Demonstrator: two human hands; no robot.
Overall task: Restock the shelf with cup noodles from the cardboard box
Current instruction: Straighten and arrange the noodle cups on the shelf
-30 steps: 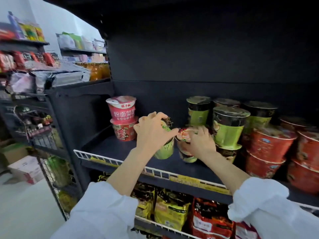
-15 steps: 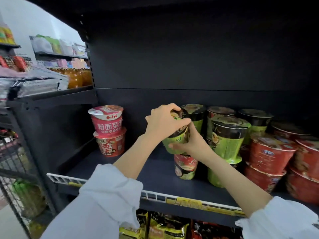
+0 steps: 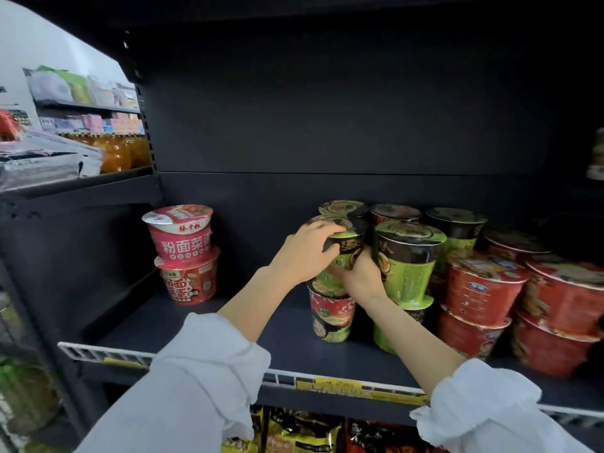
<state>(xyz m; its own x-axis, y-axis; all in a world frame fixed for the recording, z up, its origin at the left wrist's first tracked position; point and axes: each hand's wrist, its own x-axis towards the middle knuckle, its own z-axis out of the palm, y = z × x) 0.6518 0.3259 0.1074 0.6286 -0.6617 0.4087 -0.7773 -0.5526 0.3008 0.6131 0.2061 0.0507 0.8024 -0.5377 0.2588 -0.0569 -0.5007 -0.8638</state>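
Observation:
A green and black cup noodle sits on top of a red and green cup on the dark shelf. My left hand grips its upper rim from the left. My right hand wraps its lower body from the right. To the right stand more green cups stacked in twos, then stacked red bowls. Two pink and red bowls are stacked at the shelf's left. The cardboard box is out of view.
A white wire rail with yellow price tags runs along the shelf front. Bagged noodles fill the shelf below. To the left, another rack holds orange bottles and packets. The dark back panel rises behind the cups.
Both hands lifted the green cup from the shelf floor and set it on top of the red and green cup. The camera moved closer and to the right.

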